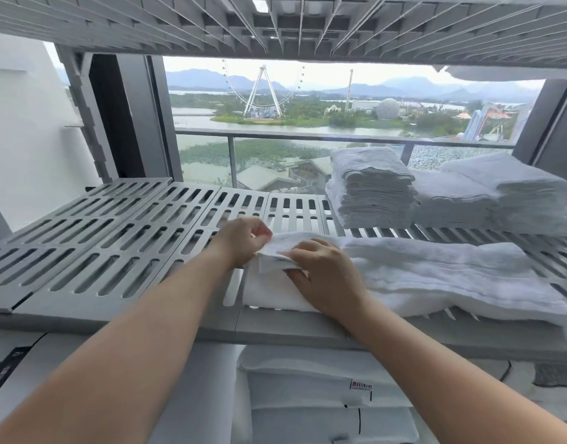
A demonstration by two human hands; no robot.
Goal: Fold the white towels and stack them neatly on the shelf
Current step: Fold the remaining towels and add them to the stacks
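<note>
A long white towel (436, 274) lies along the front of the grey slotted shelf (115, 238), running from the middle to the right edge. My left hand (240, 240) pinches the towel's left end, which is lifted and folded over. My right hand (324, 272) grips the same folded end from the near side, thumb on top. At the back right of the shelf stands a stack of folded white towels (372, 187), with lower folded piles (506, 193) beside it.
The shelf's left half shows bare slats. Another slotted shelf (275, 24) hangs close overhead. Below the front edge sit white packed linens with a label (360, 386). Behind the shelf is a window with a balcony railing (275, 134).
</note>
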